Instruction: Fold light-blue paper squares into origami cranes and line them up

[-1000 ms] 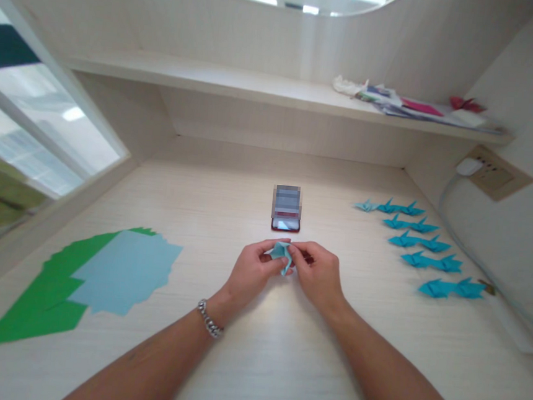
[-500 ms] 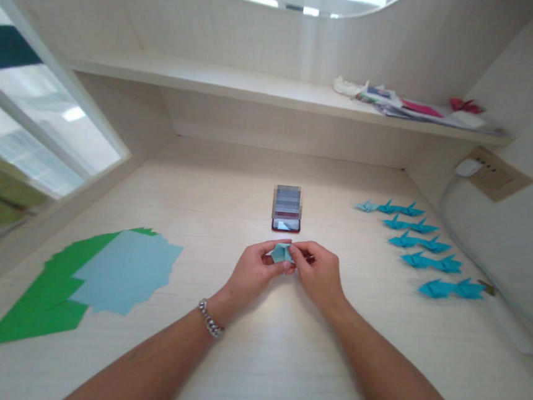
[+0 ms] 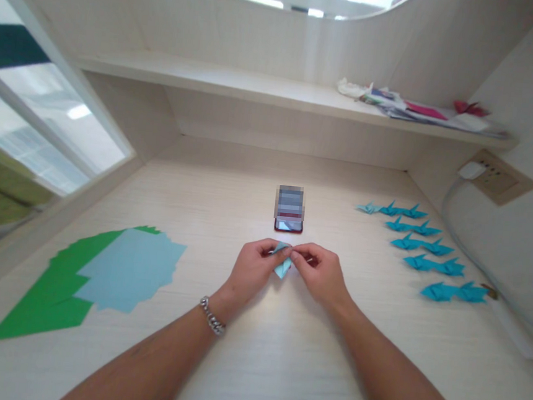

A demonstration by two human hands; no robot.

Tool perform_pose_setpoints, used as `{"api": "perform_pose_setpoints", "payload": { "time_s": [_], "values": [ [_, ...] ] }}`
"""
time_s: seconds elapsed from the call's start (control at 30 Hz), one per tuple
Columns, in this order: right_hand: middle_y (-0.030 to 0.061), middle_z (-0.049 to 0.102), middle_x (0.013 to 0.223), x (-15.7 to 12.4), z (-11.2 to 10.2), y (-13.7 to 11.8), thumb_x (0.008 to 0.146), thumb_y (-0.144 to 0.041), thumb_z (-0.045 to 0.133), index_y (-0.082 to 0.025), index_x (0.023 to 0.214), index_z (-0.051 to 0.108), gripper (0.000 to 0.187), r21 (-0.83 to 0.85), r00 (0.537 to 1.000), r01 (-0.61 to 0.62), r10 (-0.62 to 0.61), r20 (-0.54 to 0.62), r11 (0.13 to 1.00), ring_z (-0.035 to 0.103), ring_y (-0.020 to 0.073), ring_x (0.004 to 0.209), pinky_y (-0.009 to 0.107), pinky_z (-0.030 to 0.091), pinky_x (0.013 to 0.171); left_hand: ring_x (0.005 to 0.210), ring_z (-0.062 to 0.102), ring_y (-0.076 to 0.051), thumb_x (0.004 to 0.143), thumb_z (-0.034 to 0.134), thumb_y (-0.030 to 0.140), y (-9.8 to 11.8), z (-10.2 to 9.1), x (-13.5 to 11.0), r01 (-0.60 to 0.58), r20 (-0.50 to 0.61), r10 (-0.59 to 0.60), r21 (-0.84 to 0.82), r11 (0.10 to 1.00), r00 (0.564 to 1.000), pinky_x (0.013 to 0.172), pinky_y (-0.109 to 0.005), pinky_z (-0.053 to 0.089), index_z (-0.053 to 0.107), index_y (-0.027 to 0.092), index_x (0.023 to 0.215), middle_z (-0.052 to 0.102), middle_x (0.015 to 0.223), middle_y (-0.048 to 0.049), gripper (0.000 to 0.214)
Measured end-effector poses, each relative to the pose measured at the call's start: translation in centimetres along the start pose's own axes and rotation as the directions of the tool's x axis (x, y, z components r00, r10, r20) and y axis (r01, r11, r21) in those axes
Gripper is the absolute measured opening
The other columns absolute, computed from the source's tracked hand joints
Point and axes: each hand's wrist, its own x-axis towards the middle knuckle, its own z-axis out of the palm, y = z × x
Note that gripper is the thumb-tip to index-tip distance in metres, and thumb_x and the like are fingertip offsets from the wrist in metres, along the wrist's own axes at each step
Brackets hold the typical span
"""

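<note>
A small piece of folded light-blue origami paper (image 3: 282,267) is pinched between both hands, just above the desk, with one point toward me. My left hand (image 3: 255,265) grips its left side, thumb lying across the front. On the other side my right hand (image 3: 319,270) holds its upper right edge between thumb and fingertips. The fingers hide part of the folds. Just beyond the hands lies a phone (image 3: 288,225), its screen blurred. Rows of folded blue paper cranes (image 3: 426,264) stand to the right, with one paler crane (image 3: 368,208) at the back row's left end.
Fanned light-blue sheets (image 3: 132,272) overlap green sheets (image 3: 43,302) on the left of the desk. A shelf (image 3: 239,85) crosses the back, carrying papers (image 3: 423,111) on its right. From a wall socket (image 3: 499,177) a cable (image 3: 471,255) runs down the right side.
The folded paper has turned in my hands: its open pocket faced me before, and now a flat pointed end hangs toward me. The whole view has shifted slightly.
</note>
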Motion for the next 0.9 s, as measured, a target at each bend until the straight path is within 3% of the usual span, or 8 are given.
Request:
{"api": "perform_pose_setpoints", "payload": {
  "time_s": [0.13,0.3,0.5,0.9],
  "values": [
    [0.0060,0.070,0.084,0.21,-0.46,-0.10,0.079,-0.029,0.063,-0.019,0.091,0.071,0.018,-0.012,0.999,0.023,-0.024,-0.033,1.000,0.063,0.0166,0.071,0.026,0.050,0.061,0.066,0.057,-0.017,0.072,0.069,0.043,0.12,-0.06,-0.08,0.015,0.044,-0.018,0.063,0.998,0.999,0.061,-0.027,0.045,0.072,0.012,0.077,0.068,0.073,-0.0063,0.032],
    [0.0053,0.068,0.084,0.20,-0.49,-0.01,0.080,-0.028,0.064,-0.022,0.090,0.073,0.015,-0.014,0.997,0.062,-0.061,0.048,0.998,0.063,0.0167,0.075,0.027,0.050,0.065,0.063,0.056,-0.016,0.072,0.066,0.047,0.21,0.09,-0.16,-0.002,0.111,-0.017,0.164,0.986,0.994,0.058,-0.026,0.042,0.072,0.014,0.075,0.067,0.069,-0.0046,0.034],
    [0.0038,0.069,0.080,0.36,-0.39,0.33,0.077,-0.025,0.066,-0.021,0.080,0.073,0.008,-0.018,0.997,0.010,-0.009,0.078,1.000,0.063,0.0167,0.074,0.027,0.049,0.064,0.062,0.054,-0.017,0.073,0.064,0.048,0.29,0.07,-0.14,0.017,0.169,-0.054,0.212,0.977,0.984,0.057,-0.027,0.041,0.071,0.012,0.072,0.065,0.066,-0.0042,0.036],
    [0.0049,0.071,0.078,0.70,-0.34,0.74,0.074,-0.025,0.066,-0.017,0.079,0.072,0.011,0.058,0.994,-0.084,0.079,0.078,0.995,0.064,0.0172,0.072,0.028,0.050,0.065,0.058,0.050,-0.014,0.075,0.061,0.041,0.26,0.08,-0.26,0.031,0.197,-0.086,0.270,0.962,0.977,0.055,-0.025,0.036,0.067,0.012,0.066,0.058,0.060,-0.0009,0.031]
  ]
}}
